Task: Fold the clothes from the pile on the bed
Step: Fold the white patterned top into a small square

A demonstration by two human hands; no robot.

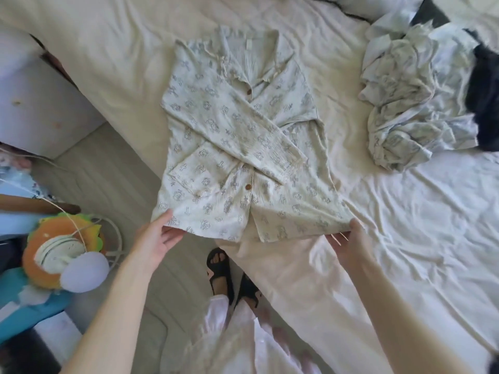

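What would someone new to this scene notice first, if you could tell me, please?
A printed button-up shirt lies spread at the middle of the bed, sleeves crossed over its front. The left hand and right hand each grip a bottom corner. A crumpled pile of clothes sits at upper right.

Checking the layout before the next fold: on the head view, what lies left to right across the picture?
Small fan on the floor → left hand → printed pyjama shirt → right hand → pile of crumpled clothes → dark garment.
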